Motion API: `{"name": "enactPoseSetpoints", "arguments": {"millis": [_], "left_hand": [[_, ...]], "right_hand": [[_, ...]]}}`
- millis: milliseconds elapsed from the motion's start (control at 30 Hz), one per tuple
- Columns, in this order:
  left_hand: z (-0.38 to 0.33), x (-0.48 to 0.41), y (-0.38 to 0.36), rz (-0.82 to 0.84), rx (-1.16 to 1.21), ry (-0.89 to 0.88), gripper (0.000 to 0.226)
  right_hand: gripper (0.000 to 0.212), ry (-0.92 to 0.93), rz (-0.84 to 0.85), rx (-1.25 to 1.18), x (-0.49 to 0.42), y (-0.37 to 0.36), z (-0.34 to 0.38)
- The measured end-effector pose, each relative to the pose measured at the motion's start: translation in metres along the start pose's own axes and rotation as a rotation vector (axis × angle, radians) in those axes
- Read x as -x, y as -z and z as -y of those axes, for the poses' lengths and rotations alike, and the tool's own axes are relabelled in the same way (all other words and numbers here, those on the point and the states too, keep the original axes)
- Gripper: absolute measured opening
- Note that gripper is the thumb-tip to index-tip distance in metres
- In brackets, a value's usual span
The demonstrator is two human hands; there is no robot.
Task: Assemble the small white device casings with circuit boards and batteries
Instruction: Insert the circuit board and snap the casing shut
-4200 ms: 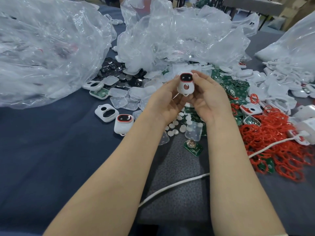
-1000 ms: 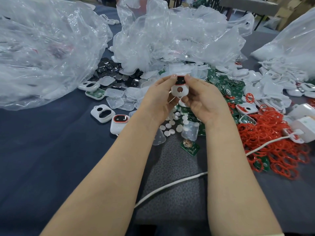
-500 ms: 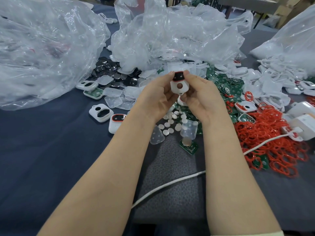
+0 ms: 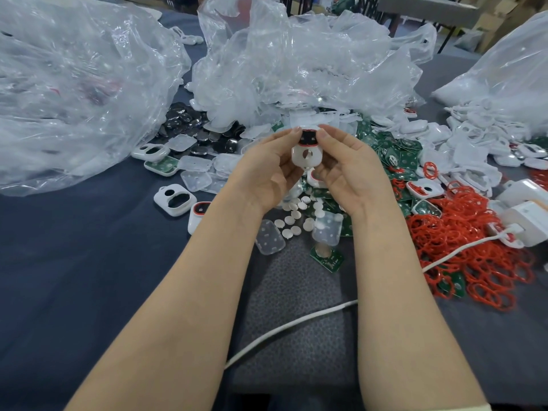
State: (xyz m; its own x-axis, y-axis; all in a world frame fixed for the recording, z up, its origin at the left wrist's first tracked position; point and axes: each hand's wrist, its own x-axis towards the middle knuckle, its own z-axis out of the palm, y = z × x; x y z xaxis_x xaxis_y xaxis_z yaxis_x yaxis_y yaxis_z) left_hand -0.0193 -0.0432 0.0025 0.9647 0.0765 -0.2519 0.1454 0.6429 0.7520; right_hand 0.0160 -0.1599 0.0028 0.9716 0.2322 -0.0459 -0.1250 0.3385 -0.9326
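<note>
Both hands hold one small white device casing [image 4: 307,152] above the table; it has a black, red-rimmed window at its top and a round hole below. My left hand [image 4: 267,170] grips its left side, my right hand [image 4: 350,170] its right, and both thumbs press by the window. Another assembled casing [image 4: 197,216] stands on the cloth left of my left forearm, next to an empty white shell [image 4: 175,200]. Green circuit boards [image 4: 327,258], white round pads [image 4: 292,218] and dark coin batteries [image 4: 189,120] lie beneath and behind the hands.
Large clear plastic bags [image 4: 74,84] fill the left and back. Red rubber rings [image 4: 462,232] pile at the right, beside a white charger block [image 4: 530,218] whose cable [image 4: 296,324] crosses the grey mat. More white shells [image 4: 474,137] lie at the far right.
The casing has been turned and tilted in my hands, so its round hole shows white instead of red. Both hands have stayed above the parts pile.
</note>
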Motion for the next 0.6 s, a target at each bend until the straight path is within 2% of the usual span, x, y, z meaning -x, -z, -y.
{"name": "enactPoseSetpoints", "arguments": {"millis": [267,400,533,600], "left_hand": [[-0.0004,-0.0006,0.002,-0.02,0.027,-0.06,0.008],[0.0001,-0.0008,0.0013,0.027,0.0,-0.093,0.008],[0.0025,0.0002,-0.0006,0.017,-0.005,-0.038,0.02],[0.0023,0.0015,-0.0015,0.004,-0.013,0.001,0.013]], "right_hand": [[0.007,0.002,0.024,-0.003,0.0002,0.0005,0.0],[0.01,-0.008,0.035,0.005,0.0004,0.0001,0.0002],[0.009,-0.009,-0.012,0.067,-0.0001,-0.0009,-0.0007],[0.009,0.003,-0.048,0.126,-0.0016,-0.0008,-0.0019]]}}
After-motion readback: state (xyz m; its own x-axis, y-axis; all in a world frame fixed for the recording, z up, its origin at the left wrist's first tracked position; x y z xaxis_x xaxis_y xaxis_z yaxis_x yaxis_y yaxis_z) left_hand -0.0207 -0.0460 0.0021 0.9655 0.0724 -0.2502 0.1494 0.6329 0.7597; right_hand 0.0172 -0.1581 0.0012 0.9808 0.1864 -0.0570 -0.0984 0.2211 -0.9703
